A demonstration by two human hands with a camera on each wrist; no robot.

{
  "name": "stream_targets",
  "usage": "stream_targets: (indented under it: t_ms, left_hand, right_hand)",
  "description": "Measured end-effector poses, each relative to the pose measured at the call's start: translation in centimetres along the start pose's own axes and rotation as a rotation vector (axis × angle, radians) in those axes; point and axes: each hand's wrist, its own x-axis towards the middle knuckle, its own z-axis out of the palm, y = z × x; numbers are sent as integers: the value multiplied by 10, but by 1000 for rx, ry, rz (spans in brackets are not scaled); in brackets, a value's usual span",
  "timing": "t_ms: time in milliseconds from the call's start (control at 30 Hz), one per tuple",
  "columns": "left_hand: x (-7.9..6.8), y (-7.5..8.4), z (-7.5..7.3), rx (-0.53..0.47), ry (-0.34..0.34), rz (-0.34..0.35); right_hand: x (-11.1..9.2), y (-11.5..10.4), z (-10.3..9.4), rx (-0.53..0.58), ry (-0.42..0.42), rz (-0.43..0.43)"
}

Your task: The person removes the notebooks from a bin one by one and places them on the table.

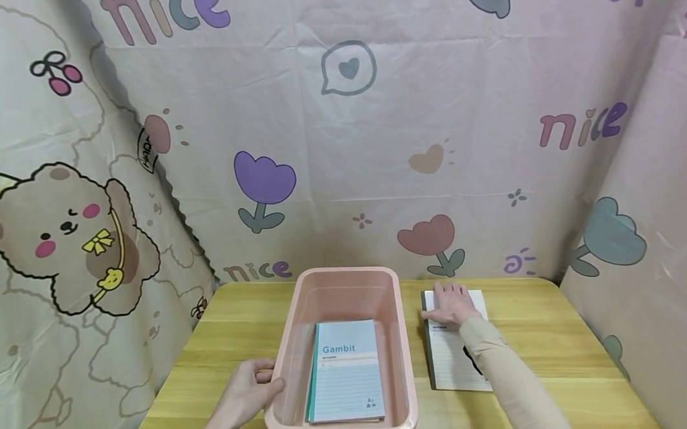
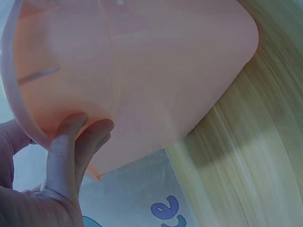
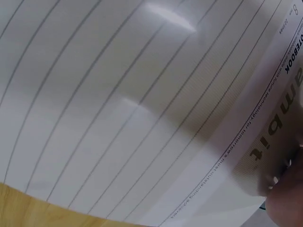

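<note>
A pink plastic bin (image 1: pixel 407 360) stands on the table. My left hand (image 1: pixel 245 394) grips its left rim, with the thumb on one side of the wall and the fingers on the other, as the left wrist view also shows. Inside the bin lie stacked notebooks; the top one is a pale blue and white Gambit notebook (image 1: pixel 349 376), and a green edge shows under it. To the right of the bin, my right hand (image 1: pixel 452 305) rests on the upper part of a white lined notebook (image 1: pixel 452 367) with a dark spine. In the right wrist view, a fingertip (image 3: pixel 286 194) touches its cover.
The wooden table (image 1: pixel 536 334) reaches back to a hanging cloth (image 1: pixel 340 143) printed with flowers and words. More cloth hangs along the left and right sides. The bin's walls rise between the two hands.
</note>
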Motion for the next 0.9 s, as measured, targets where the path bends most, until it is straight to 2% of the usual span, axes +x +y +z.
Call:
stream_targets:
  t_ms: [233, 400, 567, 900]
  left_hand:
    - [0, 1, 1, 15, 22, -6]
    - [0, 1, 2, 26, 36, -16]
    - [0, 1, 2, 28, 35, -4]
    - [-1, 0, 2, -1, 67, 4]
  right_hand:
    - [1, 3, 6, -14, 10, -22]
    - [0, -4, -6, -5, 25, -37]
    - [1, -18, -35, -53, 68, -46]
    - [1, -65, -98, -36, 54, -88]
